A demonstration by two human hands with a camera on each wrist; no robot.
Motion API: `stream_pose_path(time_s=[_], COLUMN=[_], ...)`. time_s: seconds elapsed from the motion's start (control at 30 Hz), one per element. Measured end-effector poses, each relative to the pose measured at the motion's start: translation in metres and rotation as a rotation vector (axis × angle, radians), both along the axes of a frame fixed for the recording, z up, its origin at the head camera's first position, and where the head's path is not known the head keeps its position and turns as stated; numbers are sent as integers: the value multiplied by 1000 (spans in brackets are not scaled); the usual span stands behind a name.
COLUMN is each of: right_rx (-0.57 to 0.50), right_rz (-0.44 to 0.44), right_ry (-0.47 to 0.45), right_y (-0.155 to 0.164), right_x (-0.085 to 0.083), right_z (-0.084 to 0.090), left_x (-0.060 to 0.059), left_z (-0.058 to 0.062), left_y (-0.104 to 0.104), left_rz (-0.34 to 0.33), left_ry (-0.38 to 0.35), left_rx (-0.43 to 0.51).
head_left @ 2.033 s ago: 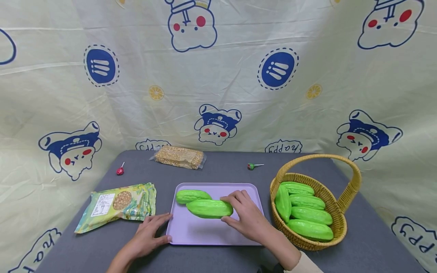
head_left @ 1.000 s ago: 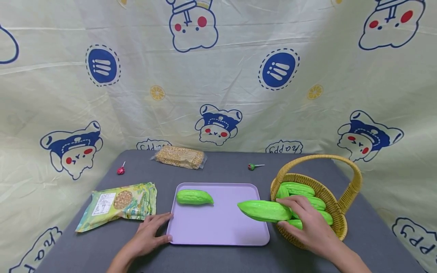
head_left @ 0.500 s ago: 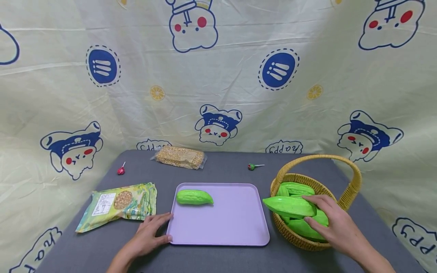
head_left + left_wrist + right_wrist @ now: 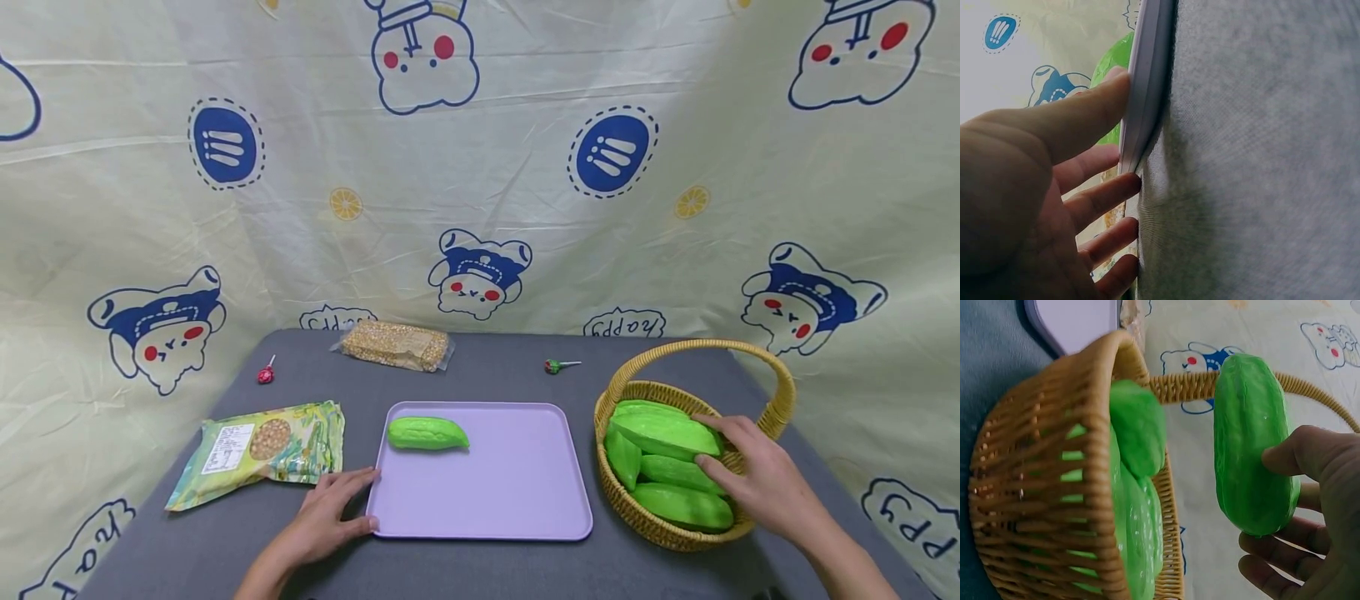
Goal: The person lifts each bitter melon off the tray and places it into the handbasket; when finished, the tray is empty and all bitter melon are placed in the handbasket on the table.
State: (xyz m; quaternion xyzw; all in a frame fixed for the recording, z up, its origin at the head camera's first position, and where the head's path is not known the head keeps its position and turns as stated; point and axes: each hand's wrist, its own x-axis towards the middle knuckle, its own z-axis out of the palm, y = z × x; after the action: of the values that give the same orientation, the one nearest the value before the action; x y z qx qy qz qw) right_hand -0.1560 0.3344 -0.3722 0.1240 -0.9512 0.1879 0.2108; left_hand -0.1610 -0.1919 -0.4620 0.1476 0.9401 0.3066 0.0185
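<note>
In the head view, my right hand (image 4: 765,479) pinches the end of a green ridged gourd (image 4: 660,432) between thumb and fingers, over the wicker basket (image 4: 622,504). The right wrist view shows this gourd (image 4: 1250,437) raised above several similar gourds (image 4: 1138,428) inside the basket. Another gourd (image 4: 426,433) lies at the back left of the lilac tray (image 4: 487,500). My left hand (image 4: 322,518) rests at the tray's left edge. From the left wrist, thumb (image 4: 1094,109) and fingers (image 4: 1107,197) look fairly straight, touching the tray's rim (image 4: 1150,81).
A yellow-green snack bag (image 4: 258,450) lies left of the tray. Behind it are a clear bag of grains (image 4: 393,346), a red lollipop (image 4: 265,375) and a green lollipop (image 4: 553,366). The basket's tall handle (image 4: 708,343) arches above its gourds. A printed cloth (image 4: 480,167) hangs behind the table.
My right hand lifted a gourd off the tray and carried it rightward, over the basket. One gourd stayed on the tray. My left hand kept its place at the tray's edge.
</note>
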Motion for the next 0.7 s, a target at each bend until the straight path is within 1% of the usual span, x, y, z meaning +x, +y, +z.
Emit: stream_pose_path(time_s=[0.2, 0.33, 0.43, 0.7], right_rx=[-8, 11, 29, 57], right_rz=[-35, -74, -95, -107], right_ry=[-70, -113, -146, -200], right_y=[7, 10, 10, 13], right_x=[-11, -20, -27, -44], right_z=[-2, -3, -2, -3], left_x=[1, 1, 1, 0], left_z=[1, 2, 1, 2], left_y=[0, 1, 1, 1], left_rz=[-5, -1, 1, 11], left_ry=[-10, -27, -25, -34], left_rx=[-2, 1, 1, 9])
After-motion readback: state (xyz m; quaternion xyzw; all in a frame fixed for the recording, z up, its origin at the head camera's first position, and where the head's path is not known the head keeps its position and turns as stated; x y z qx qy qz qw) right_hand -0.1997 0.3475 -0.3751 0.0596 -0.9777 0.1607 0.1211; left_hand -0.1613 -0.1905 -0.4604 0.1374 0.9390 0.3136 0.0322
